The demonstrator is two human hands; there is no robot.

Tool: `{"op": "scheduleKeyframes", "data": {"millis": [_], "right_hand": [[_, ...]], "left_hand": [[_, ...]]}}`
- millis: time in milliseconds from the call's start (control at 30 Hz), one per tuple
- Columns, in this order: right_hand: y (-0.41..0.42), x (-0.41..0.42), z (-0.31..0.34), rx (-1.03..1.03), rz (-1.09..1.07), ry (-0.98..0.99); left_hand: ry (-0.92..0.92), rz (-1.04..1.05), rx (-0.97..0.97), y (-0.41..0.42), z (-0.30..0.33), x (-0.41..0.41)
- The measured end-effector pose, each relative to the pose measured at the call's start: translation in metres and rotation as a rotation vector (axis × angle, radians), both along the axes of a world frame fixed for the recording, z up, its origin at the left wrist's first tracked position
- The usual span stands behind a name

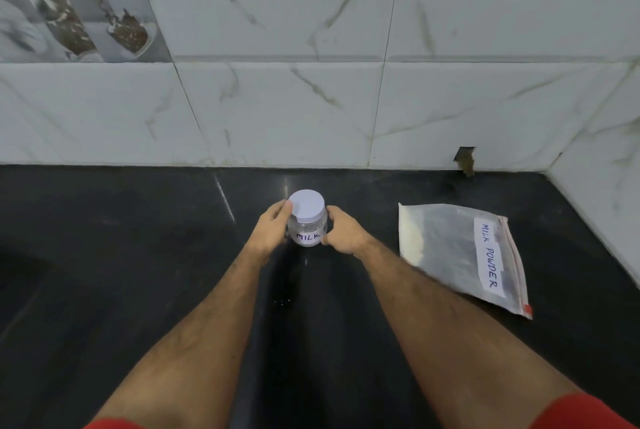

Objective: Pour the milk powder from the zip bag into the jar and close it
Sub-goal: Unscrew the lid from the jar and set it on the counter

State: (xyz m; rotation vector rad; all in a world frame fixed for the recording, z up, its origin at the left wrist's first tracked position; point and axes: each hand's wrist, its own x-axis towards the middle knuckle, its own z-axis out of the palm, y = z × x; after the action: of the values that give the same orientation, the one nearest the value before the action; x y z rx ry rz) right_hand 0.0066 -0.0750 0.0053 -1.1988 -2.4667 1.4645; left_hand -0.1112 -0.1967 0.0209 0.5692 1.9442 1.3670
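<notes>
Milk powder jar [307, 232] stands capped, our left hand [273, 231] and right hand [343, 232] clasping its sides; zip bag [457, 255] lies nearly empty, so pouring seems done

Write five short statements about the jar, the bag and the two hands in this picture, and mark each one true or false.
1. The white round lid sits on the small clear plastic jar. True.
2. The left hand is lifting the clear zip bag with the red seal strip. False: the bag lies flat on the black stone counter, untouched.
3. Both hands are on the jar, the right hand on its right side. True.
4. The bag's paper label reads SUGAR. False: it reads MILK POWDER.
5. The bag lies left of the jar. False: it lies to the right.
</notes>
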Motion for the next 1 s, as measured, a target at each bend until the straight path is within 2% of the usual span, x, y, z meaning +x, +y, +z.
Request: {"op": "scheduleKeyframes", "data": {"millis": [100,300,567,667,833,1000], "right_hand": [[-0.011,0.003,-0.013,-0.047,-0.063,0.078],[-0.025,0.028,-0.015,-0.081,-0.147,0.211],[-0.046,0.079,0.002,0.044,-0.133,0.264],[-0.056,0.098,0.001,0.078,-0.125,0.277],[-0.068,0.119,0.006,-0.146,0.063,0.454],[-0.075,0.145,0.007,-0.517,-0.157,0.447]], "left_hand": [[-0.025,-0.035,0.027,0.0,-0.008,0.002],[0.102,-0.166,0.001,-0.013,-0.013,-0.001],[0.35,-0.38,-0.228,-0.026,0.009,0.026],[0.384,-0.418,-0.273,-0.028,0.019,0.037],[0.297,-0.568,-0.253,-0.026,0.038,0.047],[0.309,-0.638,-0.236,-0.025,0.051,0.067]]}}
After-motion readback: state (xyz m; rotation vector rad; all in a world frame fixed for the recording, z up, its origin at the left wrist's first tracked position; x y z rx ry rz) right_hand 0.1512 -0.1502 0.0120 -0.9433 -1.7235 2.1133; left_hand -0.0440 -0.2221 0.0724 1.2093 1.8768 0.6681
